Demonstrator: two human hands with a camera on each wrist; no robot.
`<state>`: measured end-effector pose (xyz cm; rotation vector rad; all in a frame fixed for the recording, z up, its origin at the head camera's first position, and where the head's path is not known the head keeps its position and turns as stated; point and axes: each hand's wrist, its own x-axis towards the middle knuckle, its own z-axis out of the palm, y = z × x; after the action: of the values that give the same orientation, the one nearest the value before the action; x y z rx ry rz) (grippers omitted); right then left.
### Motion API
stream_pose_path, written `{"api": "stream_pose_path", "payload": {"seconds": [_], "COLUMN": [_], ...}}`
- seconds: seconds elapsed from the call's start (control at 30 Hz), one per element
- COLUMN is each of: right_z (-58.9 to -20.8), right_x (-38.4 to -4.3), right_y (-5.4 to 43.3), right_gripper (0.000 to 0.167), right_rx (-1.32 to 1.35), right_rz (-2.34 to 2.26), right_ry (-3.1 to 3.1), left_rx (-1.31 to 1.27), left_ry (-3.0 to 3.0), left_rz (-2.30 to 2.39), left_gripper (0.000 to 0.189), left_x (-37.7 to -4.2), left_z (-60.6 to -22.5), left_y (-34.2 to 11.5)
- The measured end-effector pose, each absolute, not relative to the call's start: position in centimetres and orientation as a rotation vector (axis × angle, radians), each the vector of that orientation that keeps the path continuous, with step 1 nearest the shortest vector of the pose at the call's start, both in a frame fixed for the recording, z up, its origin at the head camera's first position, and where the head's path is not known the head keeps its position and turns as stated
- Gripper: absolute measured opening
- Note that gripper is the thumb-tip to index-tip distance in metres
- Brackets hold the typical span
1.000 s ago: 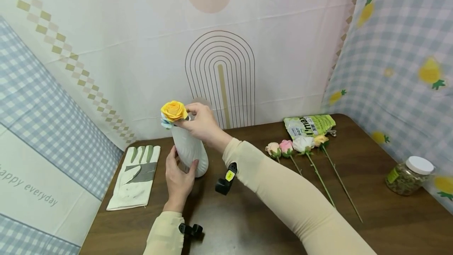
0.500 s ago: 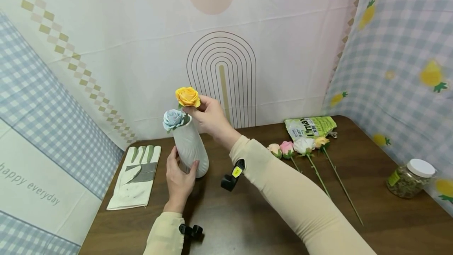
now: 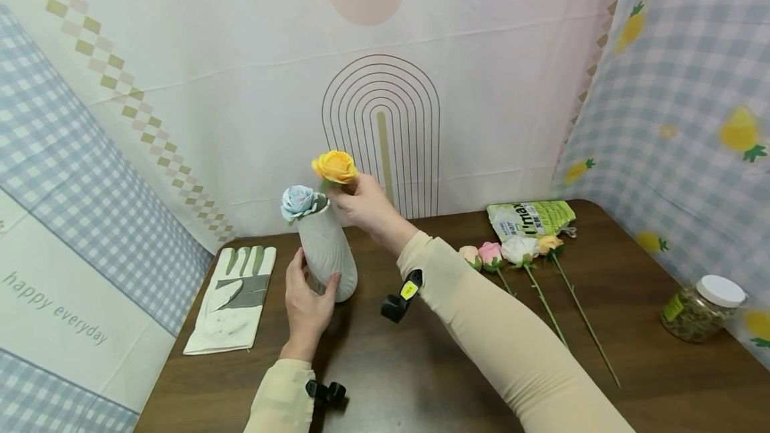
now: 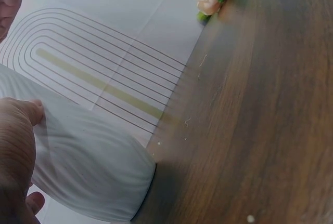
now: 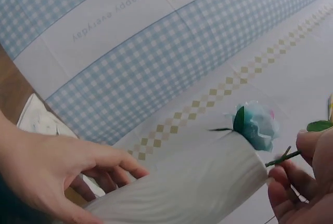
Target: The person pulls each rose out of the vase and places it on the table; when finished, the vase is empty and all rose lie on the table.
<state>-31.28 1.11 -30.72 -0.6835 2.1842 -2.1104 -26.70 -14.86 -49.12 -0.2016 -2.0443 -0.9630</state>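
Observation:
A white ribbed vase (image 3: 327, 252) stands on the table, a light blue rose (image 3: 299, 202) leaning out at its mouth on the left. My left hand (image 3: 309, 299) grips the vase's lower body, thumb on one side and fingers on the other. Above the mouth, my right hand (image 3: 369, 209) pinches the stem of a yellow rose (image 3: 335, 167) just under the bloom. In the right wrist view the green stem (image 5: 283, 157) runs from the fingers to the vase's rim; its lower end is hidden.
White work gloves (image 3: 231, 299) lie left of the vase. On the right are a peach rose (image 3: 470, 256), a pink rose (image 3: 490, 254), a white rose (image 3: 520, 249) and a pale yellow rose (image 3: 550, 244). Behind them lies a green packet (image 3: 532, 217); a lidded jar (image 3: 700, 309) stands far right.
My right hand has risen and shifted right with the yellow rose, lifting its bloom away from the vase's mouth and uncovering the blue rose. The left hand keeps its grip on the vase.

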Motion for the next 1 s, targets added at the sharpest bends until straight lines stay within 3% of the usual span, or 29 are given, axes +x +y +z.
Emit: {"api": "stream_pose_path", "payload": {"seconds": [0.27, 1.0], "right_z": [-31.9, -32.2], "right_x": [-31.9, -31.2], "right_y": [1.1, 1.3], "right_gripper": [0.017, 0.023], "right_rx": [-0.791, -0.745], "right_rz": [-2.040, -2.358], "right_ry": [2.292, 1.961], "left_rx": [-0.198, -0.224], "left_ry": [-2.045, -2.049], "left_rz": [-0.961, -0.990], "left_gripper": [0.080, 0.079], "left_x": [-26.8, -26.8], "left_z": [-49.2, -49.1], "left_y": [-14.9, -14.7]}}
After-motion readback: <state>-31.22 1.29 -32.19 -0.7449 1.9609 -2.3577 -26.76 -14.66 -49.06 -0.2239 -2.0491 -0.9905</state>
